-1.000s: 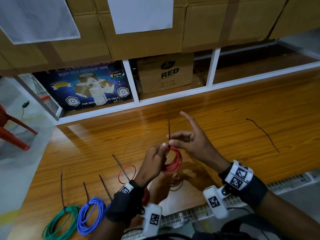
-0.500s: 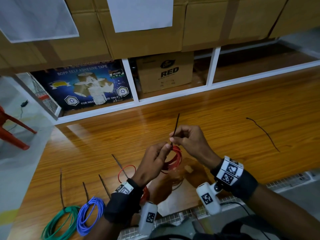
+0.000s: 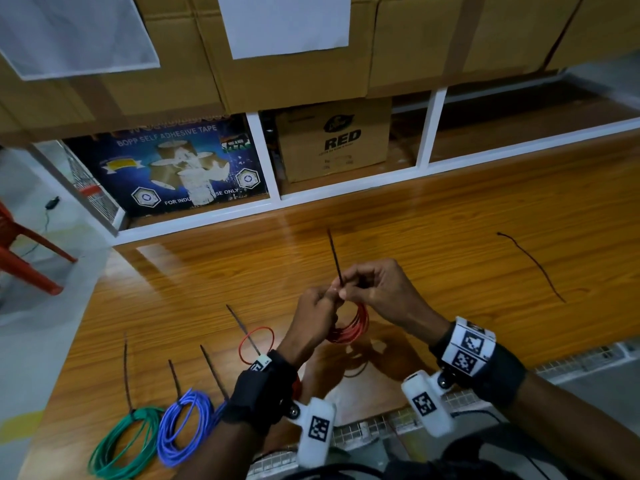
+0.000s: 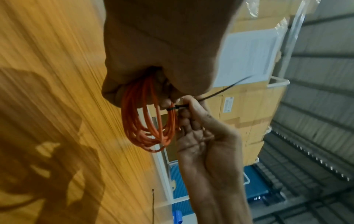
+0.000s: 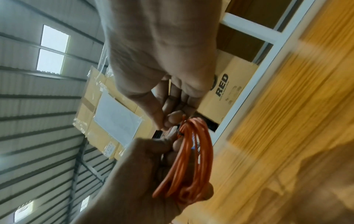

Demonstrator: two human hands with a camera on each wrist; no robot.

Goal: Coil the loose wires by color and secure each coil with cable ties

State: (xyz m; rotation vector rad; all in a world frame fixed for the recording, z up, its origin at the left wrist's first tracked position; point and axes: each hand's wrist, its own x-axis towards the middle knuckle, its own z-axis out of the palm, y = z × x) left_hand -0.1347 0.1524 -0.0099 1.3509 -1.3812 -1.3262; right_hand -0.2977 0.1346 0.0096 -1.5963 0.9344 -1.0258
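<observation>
Head view shows two hands meeting just above the middle of a shiny wooden table [image 3: 450, 237]. The left hand [image 3: 313, 322] has its fingers curled around a red wire coil [image 3: 351, 329] and holds it up off the table. The right hand [image 3: 375, 289] pinches a black cable tie [image 3: 334, 256] between thumb and finger. The thin tail of the tie sticks up toward 12 o'clock from the pinch.

Left wrist view shows the tie wrapped as a small tight band around one side of the red coil [image 4: 147, 121]. The right hand's fingers [image 4: 188, 115] touch that band, and the tail [image 4: 226, 87] runs off toward 2 o'clock. Right wrist view shows the coil [image 5: 193, 159] hanging from the left hand [image 5: 141, 171], but it is blurry there.

At 7 o'clock from the hands lie a blue wire coil [image 3: 185, 429] and a green wire coil [image 3: 121, 445], side by side and touching, each with a dark tie tail sticking up. A small red wire loop [image 3: 256, 344] lies just left of the left wrist, with a tie tail across it. One loose black tie [image 3: 533, 266] lies alone on the table at 3 o'clock, well apart from the hands.

At 12 o'clock, a brown box marked RED [image 3: 334, 140] and a blue tape box [image 3: 169, 168] sit on a white shelf.
</observation>
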